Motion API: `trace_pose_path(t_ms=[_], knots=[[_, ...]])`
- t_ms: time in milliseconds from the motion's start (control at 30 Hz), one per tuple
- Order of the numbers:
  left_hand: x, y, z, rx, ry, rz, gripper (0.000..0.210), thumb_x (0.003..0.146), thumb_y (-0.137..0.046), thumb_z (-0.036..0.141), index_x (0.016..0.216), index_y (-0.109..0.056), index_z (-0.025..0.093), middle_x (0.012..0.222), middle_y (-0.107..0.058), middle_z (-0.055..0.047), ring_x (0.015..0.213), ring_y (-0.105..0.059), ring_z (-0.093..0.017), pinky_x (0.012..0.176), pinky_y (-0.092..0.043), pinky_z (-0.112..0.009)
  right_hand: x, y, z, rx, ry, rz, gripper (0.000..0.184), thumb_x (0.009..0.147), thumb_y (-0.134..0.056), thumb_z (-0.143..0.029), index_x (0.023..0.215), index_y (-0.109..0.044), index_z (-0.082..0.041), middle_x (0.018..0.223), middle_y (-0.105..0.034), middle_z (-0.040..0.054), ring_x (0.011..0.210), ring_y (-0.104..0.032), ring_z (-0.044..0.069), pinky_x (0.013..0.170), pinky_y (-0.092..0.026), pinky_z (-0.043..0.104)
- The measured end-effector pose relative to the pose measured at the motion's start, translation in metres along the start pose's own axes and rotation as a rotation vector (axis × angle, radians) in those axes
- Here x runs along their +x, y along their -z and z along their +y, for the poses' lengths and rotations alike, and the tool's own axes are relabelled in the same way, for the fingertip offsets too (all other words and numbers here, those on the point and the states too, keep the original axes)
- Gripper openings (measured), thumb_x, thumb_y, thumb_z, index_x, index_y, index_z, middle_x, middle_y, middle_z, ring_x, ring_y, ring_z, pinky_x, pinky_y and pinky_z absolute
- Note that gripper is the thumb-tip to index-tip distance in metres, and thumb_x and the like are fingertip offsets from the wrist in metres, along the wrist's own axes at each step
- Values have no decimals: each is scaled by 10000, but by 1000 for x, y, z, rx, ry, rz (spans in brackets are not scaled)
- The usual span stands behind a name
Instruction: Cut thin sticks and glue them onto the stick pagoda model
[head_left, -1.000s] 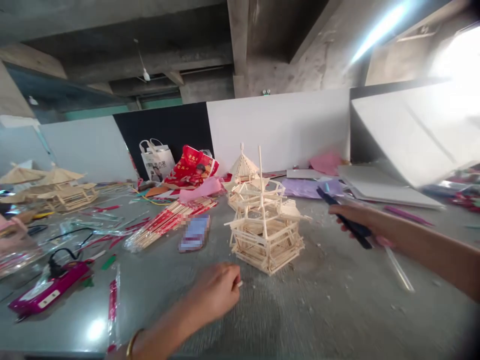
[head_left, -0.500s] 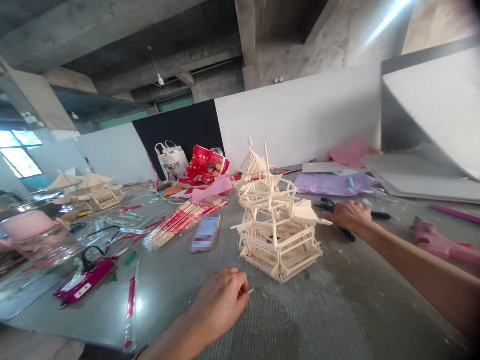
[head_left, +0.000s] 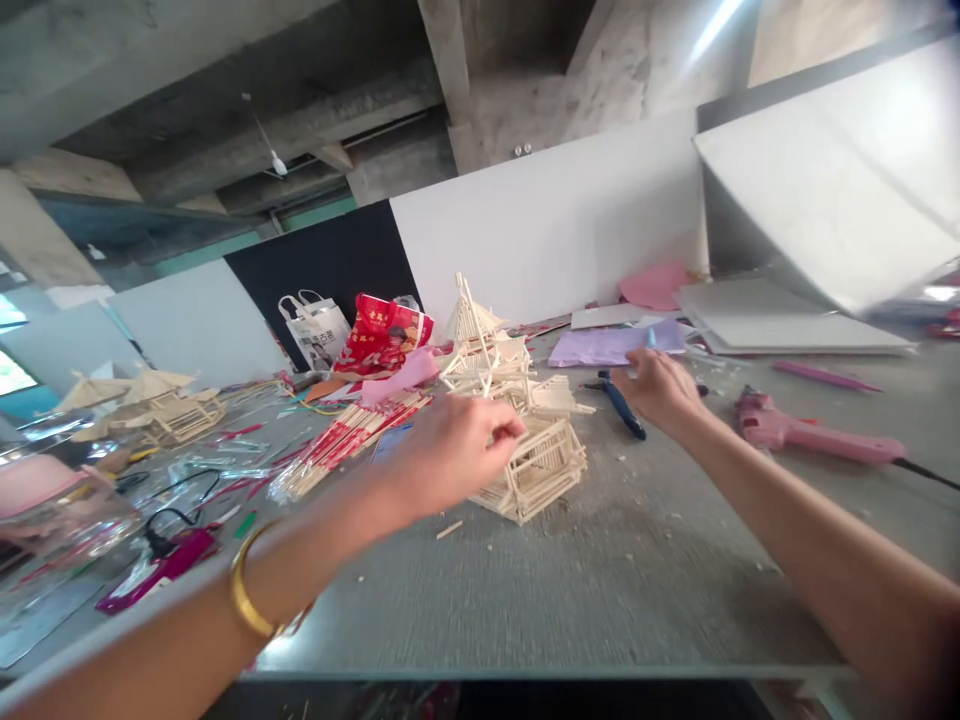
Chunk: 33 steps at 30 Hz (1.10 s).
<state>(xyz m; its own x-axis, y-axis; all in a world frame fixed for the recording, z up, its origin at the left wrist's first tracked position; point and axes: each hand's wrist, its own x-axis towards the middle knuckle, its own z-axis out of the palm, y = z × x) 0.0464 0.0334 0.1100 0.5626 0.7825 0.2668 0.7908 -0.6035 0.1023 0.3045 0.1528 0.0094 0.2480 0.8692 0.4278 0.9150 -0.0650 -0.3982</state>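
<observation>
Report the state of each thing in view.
Pale wooden-stick tower model, standing
Dark blue pliers, lying, partly hidden
Pink plastic glue gun, lying down
Magenta power strip, plug inserted
White tote bag, standing
Red printed bag, slanted
Left hand, fingers curled
Right hand, over pliers

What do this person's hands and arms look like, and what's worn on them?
The left hand is gloveless, with a rounded gold-coloured bangle at the wrist. The right hand is gloveless too. No sleeves show.

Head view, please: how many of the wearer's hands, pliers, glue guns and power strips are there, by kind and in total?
Hands: 2 (left hand, right hand)
Pliers: 1
Glue gun: 1
Power strip: 1
Total: 5
</observation>
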Motion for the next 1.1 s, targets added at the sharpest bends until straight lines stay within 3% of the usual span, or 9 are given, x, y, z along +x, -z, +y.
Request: trace_pose_path(t_ms=[167, 467, 733, 933, 1100], knots=[[42, -7, 4, 124, 46, -38, 224, 704, -479, 129, 731, -700, 163, 684, -669, -44, 612, -552, -146, 580, -343, -289, -12, -8, 6, 22, 47, -13, 312, 877, -514, -360, 1090, -554, -136, 1048, -592, 75, 969, -555, 188, 849, -445, 377], [75, -19, 3, 249, 81, -139, 246, 639, -460, 64, 707, -697, 72, 667, -649, -80, 662, -552, -154, 673, -359, -304, -16, 1, 9, 15, 106, -108, 237, 891, -495, -346, 940, -601, -140, 949, -608, 56, 920, -561, 173, 814, -451, 363], [82, -26, 5, 403, 81, -208, 271, 634, -462, 61, 724, -715, 100, 685, -665, -91, 651, -568, -161, 625, -377, -293, -16, 4, 7, -3, 121, -146, 220, 889, -494, -333, 921, -609, -147, 940, -614, 52, 888, -568, 167, 793, -461, 356], [83, -26, 11, 516, 87, -264, 291, 616, -445, 53, 736, -709, 70, 577, -605, -80, 582, -534, -154, 568, -355, -290, -16, 1, 8, -24, 173, -149, 222, 886, -494, -321, 931, -608, -137, 938, -622, 57, 903, -570, 169, 801, -457, 353], [86, -26, 13, 591, 96, -281, 267, 639, -461, 69, 748, -706, 74, 638, -619, -103, 626, -554, -176, 588, -371, -309, -15, -1, 10, -33, 220, -147, 206, 880, -496, -295, 878, -610, -124, 918, -629, 63, 896, -576, 168, 796, -460, 343]])
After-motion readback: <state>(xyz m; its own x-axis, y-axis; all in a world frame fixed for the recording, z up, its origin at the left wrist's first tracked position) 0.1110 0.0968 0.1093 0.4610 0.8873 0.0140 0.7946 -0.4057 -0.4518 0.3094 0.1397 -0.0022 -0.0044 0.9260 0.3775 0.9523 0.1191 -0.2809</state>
